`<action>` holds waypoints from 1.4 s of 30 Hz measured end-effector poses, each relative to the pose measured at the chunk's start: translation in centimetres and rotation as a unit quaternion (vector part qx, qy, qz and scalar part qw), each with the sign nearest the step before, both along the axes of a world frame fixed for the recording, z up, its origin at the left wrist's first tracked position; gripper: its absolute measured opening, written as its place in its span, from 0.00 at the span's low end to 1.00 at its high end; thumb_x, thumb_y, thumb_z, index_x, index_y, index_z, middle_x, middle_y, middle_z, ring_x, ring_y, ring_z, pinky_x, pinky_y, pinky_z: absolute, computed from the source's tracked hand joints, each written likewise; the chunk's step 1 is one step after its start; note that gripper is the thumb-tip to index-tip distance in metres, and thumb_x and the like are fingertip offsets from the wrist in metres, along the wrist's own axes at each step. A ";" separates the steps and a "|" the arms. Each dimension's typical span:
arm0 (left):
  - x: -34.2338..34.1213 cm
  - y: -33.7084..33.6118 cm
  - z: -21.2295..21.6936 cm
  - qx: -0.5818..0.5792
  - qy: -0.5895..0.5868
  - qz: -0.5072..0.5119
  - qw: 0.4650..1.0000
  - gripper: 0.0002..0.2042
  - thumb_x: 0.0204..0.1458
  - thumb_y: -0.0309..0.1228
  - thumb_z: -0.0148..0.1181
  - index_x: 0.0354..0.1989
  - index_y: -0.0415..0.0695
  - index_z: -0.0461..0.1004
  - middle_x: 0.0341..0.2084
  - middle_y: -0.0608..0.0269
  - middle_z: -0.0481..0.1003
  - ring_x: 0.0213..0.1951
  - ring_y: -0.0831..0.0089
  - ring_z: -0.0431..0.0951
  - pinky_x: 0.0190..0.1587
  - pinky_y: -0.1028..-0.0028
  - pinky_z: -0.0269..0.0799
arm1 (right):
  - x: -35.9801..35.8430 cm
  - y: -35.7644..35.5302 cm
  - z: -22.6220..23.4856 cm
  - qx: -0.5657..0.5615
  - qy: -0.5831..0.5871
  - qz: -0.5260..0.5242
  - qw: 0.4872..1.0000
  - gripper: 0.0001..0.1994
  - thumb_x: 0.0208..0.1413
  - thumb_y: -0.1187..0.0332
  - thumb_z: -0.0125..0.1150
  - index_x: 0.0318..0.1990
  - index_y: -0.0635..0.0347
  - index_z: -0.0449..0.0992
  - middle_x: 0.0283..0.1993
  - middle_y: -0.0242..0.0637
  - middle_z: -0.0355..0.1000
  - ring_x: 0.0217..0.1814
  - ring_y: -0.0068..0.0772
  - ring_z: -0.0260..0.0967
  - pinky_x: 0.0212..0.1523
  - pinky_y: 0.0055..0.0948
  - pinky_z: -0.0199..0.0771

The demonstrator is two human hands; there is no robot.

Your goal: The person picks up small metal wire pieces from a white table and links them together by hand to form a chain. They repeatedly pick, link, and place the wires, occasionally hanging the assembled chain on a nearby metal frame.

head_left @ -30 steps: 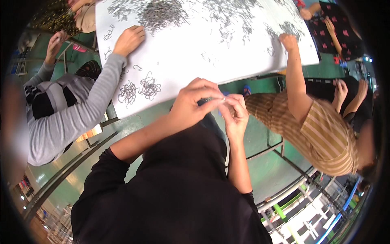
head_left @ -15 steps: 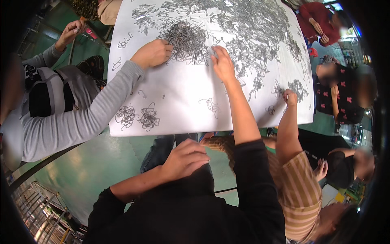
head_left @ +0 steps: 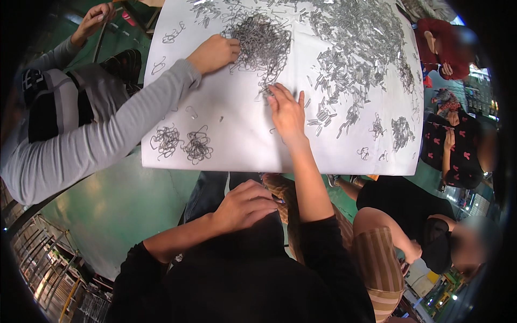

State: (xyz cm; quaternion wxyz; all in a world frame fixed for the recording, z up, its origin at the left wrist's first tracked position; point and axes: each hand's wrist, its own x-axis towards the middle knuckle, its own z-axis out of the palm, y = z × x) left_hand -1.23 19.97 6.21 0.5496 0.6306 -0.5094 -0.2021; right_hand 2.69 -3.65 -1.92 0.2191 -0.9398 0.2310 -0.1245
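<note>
On the white table (head_left: 237, 145), the right hand (head_left: 287, 110) had reached further than half a second before, fingers spread flat and released at the lower edge of the tangled wire clip pile (head_left: 264, 40). The left hand (head_left: 245, 204) stayed low near the body, loosely curled; its grasp could not be told. A co-worker's grey-sleeved hand (head_left: 214, 53) touched the pile's left side, above a green floor (head_left: 124, 204).
</note>
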 end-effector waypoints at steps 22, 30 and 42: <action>-0.6 3.5 -0.5 0.000 0.026 0.002 1.000 0.08 0.43 0.21 0.67 0.33 0.45 0.80 0.33 0.66 0.74 0.35 0.68 0.73 0.34 0.72 0.71 | 2.4 -1.8 -0.8 -0.043 0.144 -0.062 0.987 0.08 0.54 0.67 0.59 0.37 0.60 0.78 0.36 0.41 0.75 0.41 0.42 0.74 0.40 0.37 0.72; -0.5 3.1 -0.5 0.004 0.003 0.000 1.000 0.07 0.45 0.22 0.66 0.33 0.44 0.79 0.32 0.65 0.74 0.35 0.70 0.75 0.36 0.72 0.71 | -9.5 4.3 5.1 0.538 -0.139 -0.174 0.813 0.07 0.60 0.68 0.57 0.36 0.63 0.74 0.30 0.34 0.72 0.27 0.19 0.66 0.27 0.19 0.64; 0.1 1.2 -0.3 -0.016 0.000 -0.040 0.999 0.06 0.45 0.24 0.66 0.33 0.44 0.79 0.31 0.62 0.76 0.34 0.65 0.76 0.37 0.68 0.71 | -18.6 18.4 11.6 0.531 -0.362 -0.280 0.713 0.02 0.55 0.76 0.61 0.36 0.63 0.76 0.41 0.28 0.68 0.40 0.17 0.64 0.42 0.17 0.64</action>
